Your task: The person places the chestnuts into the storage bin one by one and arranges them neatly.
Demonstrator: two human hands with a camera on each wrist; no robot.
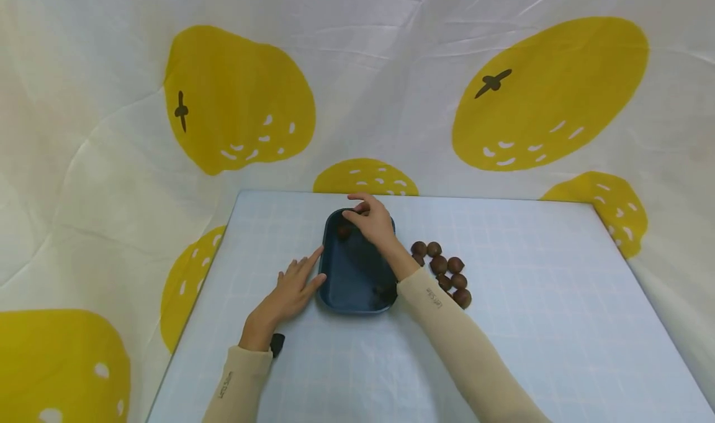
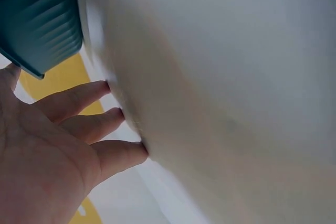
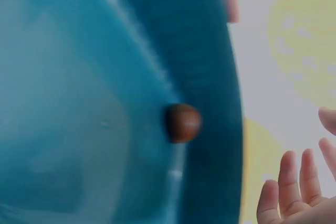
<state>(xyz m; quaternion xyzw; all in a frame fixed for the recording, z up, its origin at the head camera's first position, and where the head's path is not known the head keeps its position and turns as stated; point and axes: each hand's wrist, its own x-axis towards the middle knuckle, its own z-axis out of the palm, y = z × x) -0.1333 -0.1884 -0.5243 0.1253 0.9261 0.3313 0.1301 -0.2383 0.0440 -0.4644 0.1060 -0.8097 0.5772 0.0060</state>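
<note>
A deep blue rectangular tray (image 1: 354, 312) stands on the table with one round brown nut (image 1: 343, 231), macadamia-like, near its far left corner. In the right wrist view that nut (image 3: 182, 123) sits against the foot of the wall. My right hand (image 1: 373, 221) is over the tray's far right part, its fingers loosely bent and holding nothing. My left hand (image 1: 293, 289) is spread at the tray's left side, index finger and thumb at the rim. Its other fingertips (image 2: 137, 150) rest on the tabletop in the left wrist view.
Several more brown nuts (image 1: 439, 265) lie loose on the table right of the tray, some partly hidden by the right sleeve. The pale checked table (image 1: 558, 299) meets a white cloth (image 1: 385, 113) printed with yellow fruit behind and at the left.
</note>
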